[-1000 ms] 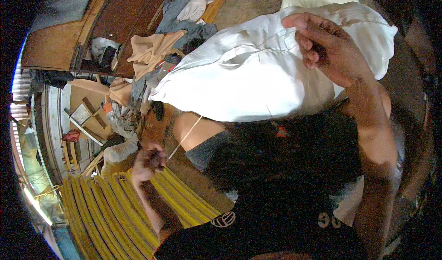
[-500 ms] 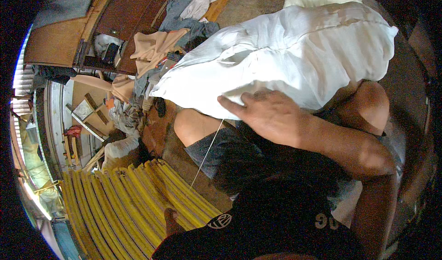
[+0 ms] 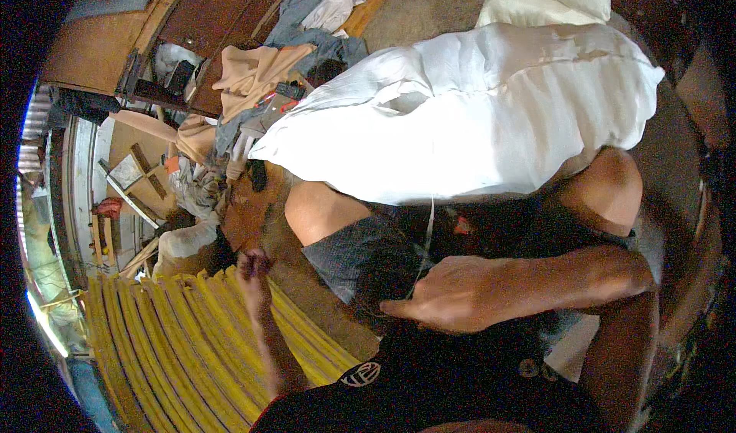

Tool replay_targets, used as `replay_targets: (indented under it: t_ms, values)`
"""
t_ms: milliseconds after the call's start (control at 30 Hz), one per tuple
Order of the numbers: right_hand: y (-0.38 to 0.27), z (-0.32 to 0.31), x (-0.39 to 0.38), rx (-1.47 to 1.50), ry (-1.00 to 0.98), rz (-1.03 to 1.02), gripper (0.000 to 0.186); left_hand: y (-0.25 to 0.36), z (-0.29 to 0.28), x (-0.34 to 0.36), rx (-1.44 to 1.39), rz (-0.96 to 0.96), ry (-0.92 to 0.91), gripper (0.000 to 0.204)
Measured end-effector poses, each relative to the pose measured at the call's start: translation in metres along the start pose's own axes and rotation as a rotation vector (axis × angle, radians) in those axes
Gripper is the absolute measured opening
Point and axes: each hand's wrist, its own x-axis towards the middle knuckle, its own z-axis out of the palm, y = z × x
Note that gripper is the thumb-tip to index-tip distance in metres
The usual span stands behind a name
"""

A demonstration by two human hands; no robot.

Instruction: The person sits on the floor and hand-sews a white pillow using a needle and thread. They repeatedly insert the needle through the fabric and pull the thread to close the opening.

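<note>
A large, plump white pillow [image 3: 491,126] lies across my knees, its near edge towards my lap. A pale thread [image 3: 429,230] runs down from that near edge to my right hand [image 3: 452,295]. That hand is closed over my lap, forefinger and thumb together on the thread. My left hand [image 3: 254,268] is out to the left, above the yellow ribbed surface, with its fingers curled in. Whatever it may hold is too small and blurred to make out. A dark opening or fold [image 3: 406,100] shows on the pillow's upper side.
Cream pillows [image 3: 544,8] lie beyond the white one. At the far left are heaped clothes [image 3: 261,73], a wooden cabinet [image 3: 92,50] and a wooden frame piece [image 3: 138,176]. The yellow ribbed surface [image 3: 169,341] is close on my left.
My right hand has left the pillow's near edge and come down towards my body, now at the thread. My left hand has reached forward. The thread's visible stretch has shifted right.
</note>
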Motion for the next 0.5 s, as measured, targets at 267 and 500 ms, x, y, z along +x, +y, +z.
replay_targets:
  t_ms: [267,500]
  values:
    - [0.002,-0.048,0.011,0.024,0.914,-0.116,0.033,0.240,0.239,-0.020,-0.061,0.598,-0.480,0.010]
    - [0.011,-0.089,-0.024,0.232,1.007,0.165,0.011,0.239,0.323,0.034,0.145,1.046,-0.446,0.015]
